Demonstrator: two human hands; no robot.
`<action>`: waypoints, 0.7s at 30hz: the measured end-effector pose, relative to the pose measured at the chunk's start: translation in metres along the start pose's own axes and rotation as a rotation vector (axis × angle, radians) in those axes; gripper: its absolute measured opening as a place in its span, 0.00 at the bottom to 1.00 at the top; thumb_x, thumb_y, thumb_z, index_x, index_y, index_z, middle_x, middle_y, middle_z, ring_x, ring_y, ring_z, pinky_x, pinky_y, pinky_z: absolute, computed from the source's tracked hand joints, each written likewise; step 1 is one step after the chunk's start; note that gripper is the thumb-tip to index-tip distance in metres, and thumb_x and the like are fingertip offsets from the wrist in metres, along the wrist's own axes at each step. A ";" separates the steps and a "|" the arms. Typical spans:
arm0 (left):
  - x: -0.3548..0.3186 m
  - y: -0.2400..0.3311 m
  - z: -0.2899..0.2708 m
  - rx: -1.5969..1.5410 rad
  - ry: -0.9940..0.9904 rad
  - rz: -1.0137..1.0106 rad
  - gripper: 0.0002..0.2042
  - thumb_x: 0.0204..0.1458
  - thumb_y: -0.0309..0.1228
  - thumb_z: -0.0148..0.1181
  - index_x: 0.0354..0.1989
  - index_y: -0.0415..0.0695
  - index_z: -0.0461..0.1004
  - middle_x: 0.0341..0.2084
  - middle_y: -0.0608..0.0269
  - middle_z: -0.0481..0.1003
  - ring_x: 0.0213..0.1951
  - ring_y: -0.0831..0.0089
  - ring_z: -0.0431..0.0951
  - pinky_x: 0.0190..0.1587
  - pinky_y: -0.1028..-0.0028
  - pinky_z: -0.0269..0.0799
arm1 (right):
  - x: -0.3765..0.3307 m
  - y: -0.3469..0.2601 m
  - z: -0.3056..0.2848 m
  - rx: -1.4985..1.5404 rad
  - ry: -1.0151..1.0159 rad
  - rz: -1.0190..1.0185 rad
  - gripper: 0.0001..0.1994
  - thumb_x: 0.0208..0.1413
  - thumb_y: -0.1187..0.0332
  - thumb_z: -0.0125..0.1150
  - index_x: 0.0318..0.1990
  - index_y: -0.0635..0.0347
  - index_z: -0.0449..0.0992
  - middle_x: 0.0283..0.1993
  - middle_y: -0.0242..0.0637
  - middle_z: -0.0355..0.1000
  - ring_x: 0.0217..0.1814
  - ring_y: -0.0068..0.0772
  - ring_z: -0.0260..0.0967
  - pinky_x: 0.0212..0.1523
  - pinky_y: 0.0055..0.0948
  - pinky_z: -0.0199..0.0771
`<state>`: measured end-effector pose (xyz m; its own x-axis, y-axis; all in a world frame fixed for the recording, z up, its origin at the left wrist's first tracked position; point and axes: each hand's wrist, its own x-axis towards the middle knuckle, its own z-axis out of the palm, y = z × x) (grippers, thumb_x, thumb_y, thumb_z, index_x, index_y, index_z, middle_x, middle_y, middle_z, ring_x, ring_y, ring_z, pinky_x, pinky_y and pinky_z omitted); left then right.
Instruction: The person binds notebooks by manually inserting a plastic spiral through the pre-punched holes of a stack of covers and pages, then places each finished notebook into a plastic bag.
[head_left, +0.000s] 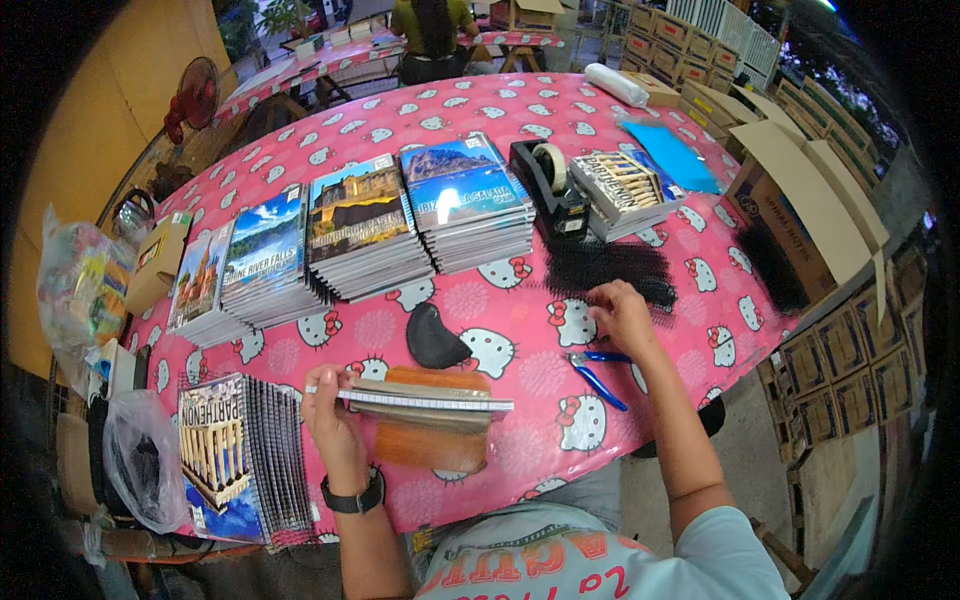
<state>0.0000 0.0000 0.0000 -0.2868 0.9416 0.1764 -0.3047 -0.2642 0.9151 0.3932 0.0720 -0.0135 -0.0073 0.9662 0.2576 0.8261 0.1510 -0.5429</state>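
At the lower centre of the frame, the left hand (332, 415) pinches the left end of a thin paper pad (430, 400) above an orange-brown board (432, 446). Right of centre, the right hand (624, 318) meets a pile of black coils (608, 272); whether it grips any, I cannot tell. 1 pair of blue-handled pliers (598, 384) lies just below.

On my table (535, 460): page block (430, 402), in my left hand (332, 405); bound notebooks (225, 450), to its left; notebook stacks (370, 230), behind it; pliers (598, 388), just before my right hand (624, 315); binding coils (605, 272), just behind that hand; tape dispenser (570, 212), behind the coils.
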 end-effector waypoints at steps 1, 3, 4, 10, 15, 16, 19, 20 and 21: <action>0.000 0.003 -0.001 -0.010 -0.004 -0.011 0.17 0.58 0.37 0.46 0.50 0.39 0.67 0.34 0.60 0.69 0.39 0.72 0.69 0.44 0.77 0.63 | 0.000 -0.003 -0.003 -0.021 0.015 -0.019 0.12 0.44 0.71 0.62 0.39 0.59 0.76 0.34 0.43 0.69 0.41 0.44 0.66 0.44 0.37 0.66; 0.002 0.003 0.006 -0.015 0.084 0.031 0.17 0.59 0.36 0.44 0.50 0.38 0.67 0.35 0.59 0.69 0.40 0.72 0.68 0.44 0.76 0.63 | 0.003 -0.007 -0.014 -0.062 0.063 -0.053 0.12 0.45 0.71 0.61 0.39 0.60 0.76 0.33 0.43 0.68 0.41 0.45 0.65 0.43 0.37 0.66; 0.001 0.004 0.013 0.008 0.176 0.078 0.17 0.60 0.36 0.42 0.50 0.38 0.67 0.37 0.58 0.69 0.41 0.72 0.68 0.44 0.74 0.63 | 0.004 -0.008 -0.019 -0.068 0.088 -0.062 0.11 0.45 0.72 0.61 0.39 0.60 0.76 0.33 0.43 0.68 0.41 0.46 0.65 0.43 0.37 0.66; -0.043 0.042 0.072 1.027 0.033 0.706 0.34 0.49 0.50 0.55 0.59 0.39 0.59 0.46 0.50 0.65 0.51 0.62 0.64 0.57 0.44 0.43 | -0.011 -0.053 -0.063 0.194 0.220 -0.196 0.21 0.49 0.74 0.56 0.53 0.60 0.67 0.38 0.45 0.65 0.40 0.40 0.64 0.44 0.31 0.65; -0.054 0.030 0.113 1.195 -0.419 0.549 0.32 0.40 0.48 0.63 0.53 0.44 0.66 0.38 0.61 0.69 0.47 0.66 0.68 0.56 0.36 0.31 | -0.054 -0.133 -0.080 0.441 -0.066 -0.204 0.23 0.55 0.72 0.50 0.60 0.60 0.60 0.45 0.46 0.66 0.42 0.37 0.64 0.47 0.29 0.64; -0.051 0.024 0.112 1.239 -0.423 0.555 0.30 0.40 0.47 0.63 0.52 0.46 0.67 0.35 0.63 0.69 0.46 0.67 0.69 0.57 0.36 0.31 | -0.061 -0.136 -0.077 0.442 -0.259 -0.166 0.22 0.56 0.71 0.49 0.59 0.61 0.61 0.46 0.46 0.66 0.42 0.38 0.64 0.47 0.30 0.64; -0.050 0.016 0.115 1.261 -0.395 0.606 0.24 0.39 0.44 0.64 0.45 0.48 0.72 0.31 0.65 0.69 0.45 0.68 0.69 0.57 0.37 0.32 | -0.069 -0.134 -0.057 0.425 -0.426 -0.309 0.20 0.57 0.69 0.49 0.58 0.61 0.63 0.45 0.47 0.67 0.41 0.39 0.65 0.45 0.30 0.65; -0.051 0.015 0.117 1.250 -0.379 0.627 0.21 0.38 0.43 0.65 0.42 0.48 0.73 0.30 0.65 0.69 0.46 0.68 0.69 0.57 0.37 0.33 | -0.070 -0.132 -0.052 0.417 -0.413 -0.400 0.20 0.57 0.68 0.50 0.57 0.61 0.64 0.43 0.47 0.68 0.40 0.39 0.66 0.44 0.30 0.65; -0.052 0.015 0.118 1.252 -0.372 0.636 0.21 0.38 0.43 0.65 0.41 0.48 0.73 0.31 0.66 0.69 0.45 0.68 0.69 0.57 0.38 0.34 | -0.069 -0.132 -0.051 0.400 -0.417 -0.382 0.19 0.57 0.68 0.50 0.56 0.61 0.65 0.41 0.46 0.68 0.39 0.39 0.66 0.43 0.30 0.65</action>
<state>0.1171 -0.0285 0.0475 0.2387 0.7868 0.5691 0.8144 -0.4814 0.3239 0.3135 -0.0256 0.0816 -0.5387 0.8173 0.2042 0.4519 0.4850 -0.7487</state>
